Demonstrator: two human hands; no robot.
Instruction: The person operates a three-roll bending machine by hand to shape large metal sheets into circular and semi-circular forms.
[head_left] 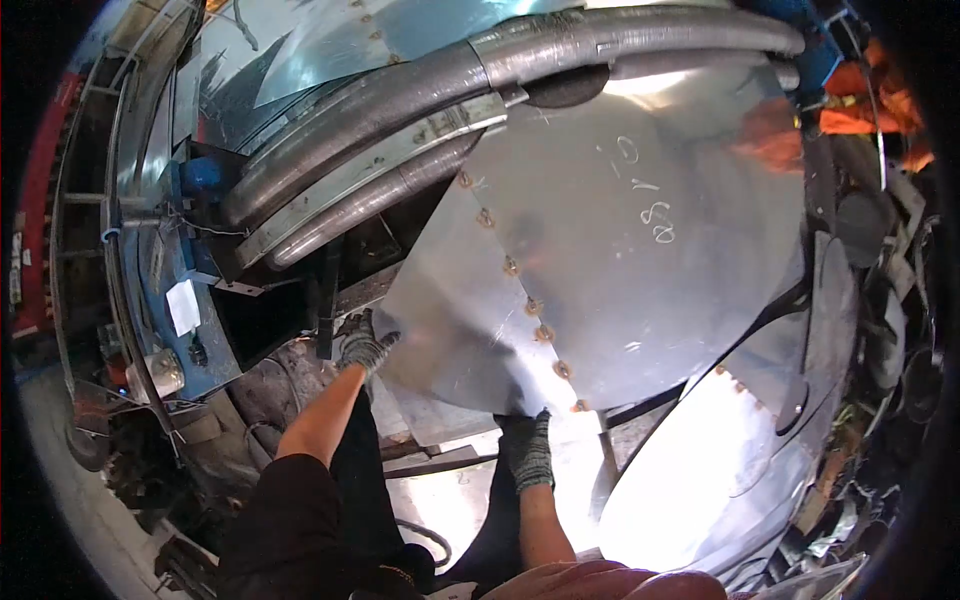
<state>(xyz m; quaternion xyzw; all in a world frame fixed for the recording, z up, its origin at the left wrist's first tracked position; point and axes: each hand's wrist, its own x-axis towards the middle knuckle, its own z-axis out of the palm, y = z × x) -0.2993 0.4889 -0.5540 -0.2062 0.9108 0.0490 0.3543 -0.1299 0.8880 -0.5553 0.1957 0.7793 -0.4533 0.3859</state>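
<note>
A large grey metal sheet [590, 240] with a rounded near edge lies in front of me, crossed by a row of brown weld spots and marked with chalk writing. My right hand [527, 450], in a grey knit glove, grips its near edge, thumb on top and the other fingers hidden beneath. At the sheet's left edge is my left hand [365, 345], gloved alike, with fingers apart and the thumb reaching to the sheet's border. The far side of the sheet meets the long steel rollers [400, 115] of a machine.
The machine's blue frame [185, 290] stands at the left. Another bright metal sheet [680, 470] lies at lower right, beside a heap of scrap metal [890, 400]. Orange fabric [870, 100] shows at upper right. A dark cable [425, 535] lies near my legs.
</note>
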